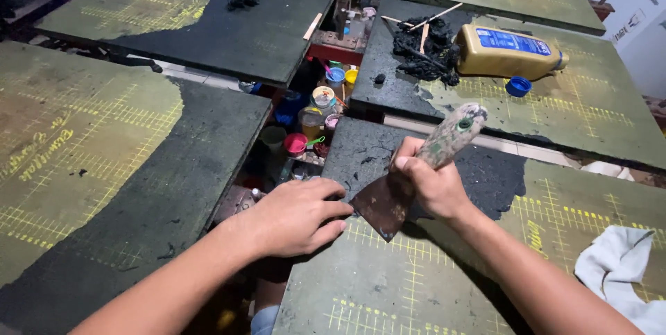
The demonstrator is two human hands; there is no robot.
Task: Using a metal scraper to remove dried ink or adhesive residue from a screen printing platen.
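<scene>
Around us stand several flat boards, each painted with a faded yellow grid and partly coated in a rough black crust. On the board ahead to the right lies a gold plastic bottle [510, 51] on its side, its blue cap [518, 86] loose just beside it, and next to the bottle sits a heap of black scrapings [423, 50] with thin wooden sticks [436, 16] poking from it. In the gap between the boards we see a cluster of small paint pots [312, 116], open and coloured red, yellow and blue. A pale crumpled rag [621, 272] rests at the right edge of the near board [416, 286]. Nothing lies between our hands and that board's surface.

The scraper [409, 182] has a wide, rusty, flat metal blade and a rounded handle mottled with old green and white paint. Its blade rests tilted on the near board, at the edge of the black crust.

Our right hand [430, 182] comes in from the lower right, forearm raised, fingers curled tight around the lower handle, thumb laid along it. Our left hand [295, 213] reaches across from the lower left, palm down, fingers pressed together, their tips touching the blade's left corner.
</scene>
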